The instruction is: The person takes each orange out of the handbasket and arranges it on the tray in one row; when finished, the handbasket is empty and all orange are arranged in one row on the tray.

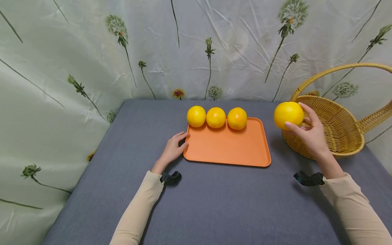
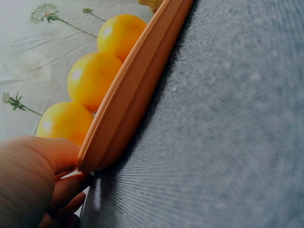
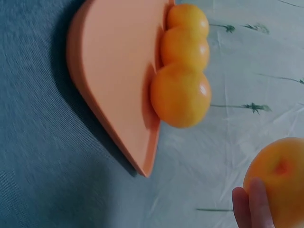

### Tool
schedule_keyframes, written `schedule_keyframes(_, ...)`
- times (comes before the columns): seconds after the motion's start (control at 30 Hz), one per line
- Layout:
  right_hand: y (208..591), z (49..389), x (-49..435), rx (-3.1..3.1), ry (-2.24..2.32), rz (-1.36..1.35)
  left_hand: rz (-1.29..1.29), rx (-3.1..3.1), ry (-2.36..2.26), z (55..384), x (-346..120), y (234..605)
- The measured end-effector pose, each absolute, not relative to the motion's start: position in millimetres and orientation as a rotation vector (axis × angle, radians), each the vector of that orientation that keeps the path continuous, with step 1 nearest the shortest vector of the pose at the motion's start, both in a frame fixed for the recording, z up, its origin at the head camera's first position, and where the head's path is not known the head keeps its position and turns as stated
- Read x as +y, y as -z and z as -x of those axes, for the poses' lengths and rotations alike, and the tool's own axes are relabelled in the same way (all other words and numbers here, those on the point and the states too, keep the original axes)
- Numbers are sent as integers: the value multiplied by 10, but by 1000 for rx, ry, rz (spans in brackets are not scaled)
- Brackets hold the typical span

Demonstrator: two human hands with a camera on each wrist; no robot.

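Observation:
My right hand [image 1: 312,134] pinches a yellow-orange orange [image 1: 288,115] between thumb and fingers, in the air in front of the basket's left rim. In the right wrist view this orange [image 3: 280,183] shows at the lower right with two fingertips against it. A shallow orange tray [image 1: 226,146] lies on the table, with three more oranges [image 1: 215,117] in a row along its back edge. My left hand [image 1: 174,148] rests at the tray's left edge, thumb and fingers loosely extended to the rim. The left wrist view shows the thumb [image 2: 59,154] right at the tray's corner.
A woven basket [image 1: 333,119] with a tall arched handle stands at the right, behind my right hand. Grey-blue cloth covers the table [image 1: 220,204]. A pale curtain [image 1: 183,51] with dandelion prints hangs behind and at the left.

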State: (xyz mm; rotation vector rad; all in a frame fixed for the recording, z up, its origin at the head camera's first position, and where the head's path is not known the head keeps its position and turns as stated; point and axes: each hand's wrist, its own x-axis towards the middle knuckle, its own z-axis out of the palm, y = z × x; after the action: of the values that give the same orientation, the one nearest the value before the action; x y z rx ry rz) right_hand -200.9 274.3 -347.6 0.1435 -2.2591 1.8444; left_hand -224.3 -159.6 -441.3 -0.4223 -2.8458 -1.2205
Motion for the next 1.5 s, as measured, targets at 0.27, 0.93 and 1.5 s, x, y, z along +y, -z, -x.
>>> schedule_keyframes(0.27,3559,2055,2606,-2432,-1639,-89,416,-2847,1226,2236,-1591,4404)
schedule_keyframes(0.93,3845,2347,2412,-2670,-1511,-105,427,-2851,1221,2222,-1592,4389)
schedule_keyframes(1.5,3921,2585,2297,-2792,-1421,-21,414,-2854,1210,2218,-1589,4382)
